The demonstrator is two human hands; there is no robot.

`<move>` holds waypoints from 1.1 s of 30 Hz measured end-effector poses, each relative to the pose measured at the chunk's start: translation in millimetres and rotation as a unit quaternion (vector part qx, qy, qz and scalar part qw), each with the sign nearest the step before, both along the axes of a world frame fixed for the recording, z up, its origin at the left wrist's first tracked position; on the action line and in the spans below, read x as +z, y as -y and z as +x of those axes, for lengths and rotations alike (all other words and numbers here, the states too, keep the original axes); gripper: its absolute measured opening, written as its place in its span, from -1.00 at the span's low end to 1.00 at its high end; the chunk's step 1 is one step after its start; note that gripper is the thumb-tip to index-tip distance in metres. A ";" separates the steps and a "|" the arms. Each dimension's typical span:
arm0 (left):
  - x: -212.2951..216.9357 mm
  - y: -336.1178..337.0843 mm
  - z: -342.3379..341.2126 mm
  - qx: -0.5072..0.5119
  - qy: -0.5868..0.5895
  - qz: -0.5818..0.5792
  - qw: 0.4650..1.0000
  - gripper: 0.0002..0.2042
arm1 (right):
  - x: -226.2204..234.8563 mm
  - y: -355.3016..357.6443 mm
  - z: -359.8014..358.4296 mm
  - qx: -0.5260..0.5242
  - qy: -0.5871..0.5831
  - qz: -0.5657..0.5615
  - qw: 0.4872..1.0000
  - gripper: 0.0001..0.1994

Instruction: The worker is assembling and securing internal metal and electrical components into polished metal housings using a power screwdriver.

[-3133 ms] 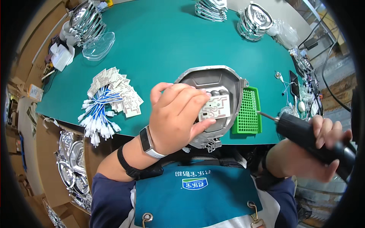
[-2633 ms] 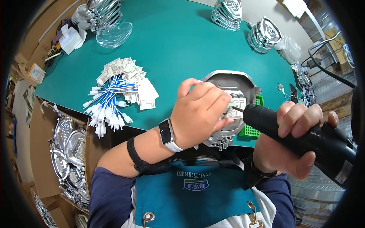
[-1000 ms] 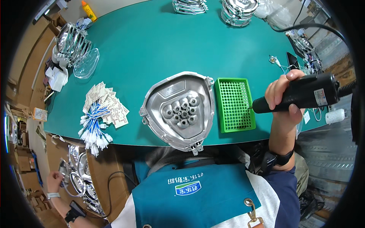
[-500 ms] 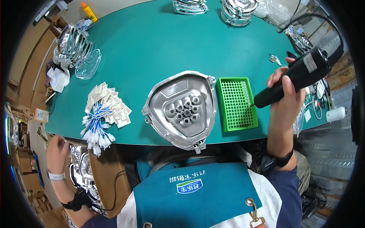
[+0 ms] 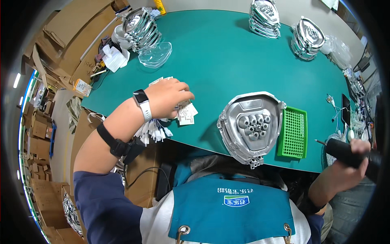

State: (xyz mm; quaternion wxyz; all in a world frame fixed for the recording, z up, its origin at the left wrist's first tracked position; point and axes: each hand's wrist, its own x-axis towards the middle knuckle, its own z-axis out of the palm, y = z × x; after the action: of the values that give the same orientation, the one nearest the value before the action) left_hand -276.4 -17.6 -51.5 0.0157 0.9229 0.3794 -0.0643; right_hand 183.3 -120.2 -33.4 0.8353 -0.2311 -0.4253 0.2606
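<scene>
1. held the left hand [image 5: 168,97] palm down over the fanned pile of pale circuit boards [image 5: 187,115], at the left part of the green surface [image 5: 211,53], with fingers loosely curled and much of the pile covered.
2. could not tell about any board being in that grasp, with the undersides of the fingers hidden from the head view.
3. gripped a black power screwdriver [image 5: 341,154] in the right hand [image 5: 345,171], slightly blurred, with fingers closed around the barrel; pointed the thin bit [image 5: 320,142] leftward, near the green tray but apart from it.
4. had a grey metal housing [image 5: 256,130] lying open side up at the near edge of the surface, between the two hands, with a cluster of round cups inside and a lug at the lower end.
5. had the perforated green tray [image 5: 292,156] just beside the housing, on its right.
6. had white connectors [image 5: 155,131] on a bundle of leads below the left hand, next to the boards.
7. faced three stacks of shiny metal parts [image 5: 265,18] along the far side, with a clear plastic cover [image 5: 155,55] just beside the leftmost.
8. wore a teal apron [image 5: 231,215] and a white-banded watch [image 5: 142,101] on the left wrist.
</scene>
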 end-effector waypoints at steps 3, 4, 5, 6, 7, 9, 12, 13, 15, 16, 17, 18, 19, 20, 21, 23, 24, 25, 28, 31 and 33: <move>-2.2 5.3 0.8 -0.053 0.002 0.021 0.998 -0.61 | 5.7 10.4 0.8 0.009 0.014 0.031 0.999 -0.67; -3.6 3.3 1.0 -0.054 -0.005 0.008 0.999 -0.67 | 5.3 9.6 -3.8 -0.001 0.023 0.045 0.999 -0.57; -4.0 1.5 0.5 -0.053 -0.002 0.007 0.999 -0.67 | 6.1 8.4 -7.3 -0.012 0.035 0.059 0.998 -0.46; -3.7 0.3 0.1 -0.050 0.002 0.009 0.999 -0.65 | 6.6 6.4 -10.4 -0.011 0.037 0.058 0.998 -0.46; -3.2 -0.3 -0.1 -0.048 0.007 0.011 0.999 -0.63 | 6.9 3.5 -13.5 0.004 0.036 0.064 0.997 -0.45; -2.1 -1.6 -2.6 -0.042 0.023 0.019 0.999 -0.64 | 9.0 -1.4 -20.8 0.020 0.036 0.071 0.997 -0.43; 1.4 -5.7 -1.9 -0.024 0.045 -0.017 0.999 -0.62 | 13.1 -1.6 -26.0 0.104 0.024 0.073 0.992 -0.41; -1.6 -6.0 0.1 -0.026 0.047 -0.016 0.998 -0.62 | 14.4 -0.1 -27.2 0.103 0.026 0.074 0.992 -0.41; -8.9 -5.3 6.9 -0.047 0.022 -0.089 0.995 -0.62 | 16.0 1.9 -30.2 0.114 0.034 0.076 0.990 -0.41; -9.0 -3.8 9.0 -0.047 0.022 -0.089 0.995 -0.63 | 17.4 3.1 -32.0 0.113 0.035 0.076 0.990 -0.41; -8.7 -3.2 8.4 -0.048 0.023 -0.089 0.995 -0.63 | 18.6 4.0 -33.8 0.121 0.038 0.083 0.988 -0.41; -8.3 -2.8 6.1 -0.068 0.029 -0.057 0.996 -0.63 | 19.1 4.9 -34.4 0.129 0.040 0.090 0.987 -0.41; -7.9 -2.4 3.9 -0.087 0.035 -0.024 0.995 -0.62 | 18.8 5.7 -33.4 0.129 0.040 0.090 0.987 -0.41; -7.0 -2.5 1.5 -0.088 0.036 -0.024 0.995 -0.62 | 18.4 6.9 -32.4 0.126 0.044 0.092 0.987 -0.41; -6.1 -2.7 -1.0 -0.082 0.025 -0.027 0.996 -0.62 | 18.0 7.9 -31.9 0.124 0.048 0.094 0.987 -0.41; -5.5 -3.5 -1.5 -0.075 0.014 -0.030 0.997 -0.62 | 17.5 9.0 -33.9 0.113 0.048 0.096 0.988 -0.41; -5.9 -4.0 0.0 -0.077 0.019 -0.028 0.996 -0.63 | 17.7 9.3 -35.2 0.102 0.046 0.097 0.989 -0.41; -6.2 -4.2 1.6 -0.079 0.024 -0.026 0.996 -0.64 | 18.1 9.2 -36.4 0.102 0.047 0.097 0.989 -0.41; 3.2 -2.5 9.6 -0.064 -0.005 0.044 0.997 -0.65 | 19.0 10.2 -36.8 0.104 0.038 0.102 0.989 -0.40; 11.7 -7.1 -0.6 -0.049 0.089 0.167 0.981 -0.65 | 22.2 13.4 -35.8 0.115 0.051 0.111 0.986 -0.38; 30.8 -6.2 -13.2 0.000 0.154 0.305 0.940 -0.62 | 23.4 15.8 -40.3 0.119 0.035 0.118 0.985 -0.37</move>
State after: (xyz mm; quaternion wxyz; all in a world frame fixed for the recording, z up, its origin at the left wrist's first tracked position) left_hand -289.6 -11.4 -20.7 -0.2086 0.8820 0.3732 0.1979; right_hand 142.9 -136.0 -10.0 0.8040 -0.0878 -0.5069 0.2982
